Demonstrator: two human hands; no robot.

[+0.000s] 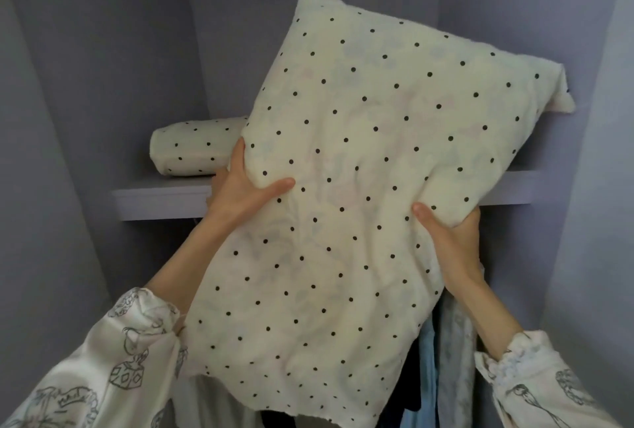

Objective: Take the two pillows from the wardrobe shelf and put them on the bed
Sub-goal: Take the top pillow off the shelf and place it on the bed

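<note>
Wardrobe (103,60) interior, grey-lilac walls, one shelf (161,199) across it. Clothes (442,352) hang below the shelf, mostly hidden by what I'm holding.

Big polka-dot pillow (346,160): cream, black dots, in both my hands, off the shelf at its near end. Long axis runs diagonal, lower-left to upper-right; far end points up toward the right back corner of the wardrobe and sits above the shelf's right end, near end hangs down past the shelf's front edge. Can't tell if the far end touches the shelf.

Second pillow (192,148): same fabric, lies flat at the shelf's left end near the front edge, long axis along the shelf, right part hidden behind the first.

My left hand (247,187) clamps the pillow's left edge, thumb on front. My right hand (449,239) clamps the right edge, thumb on front, fingers behind.
</note>
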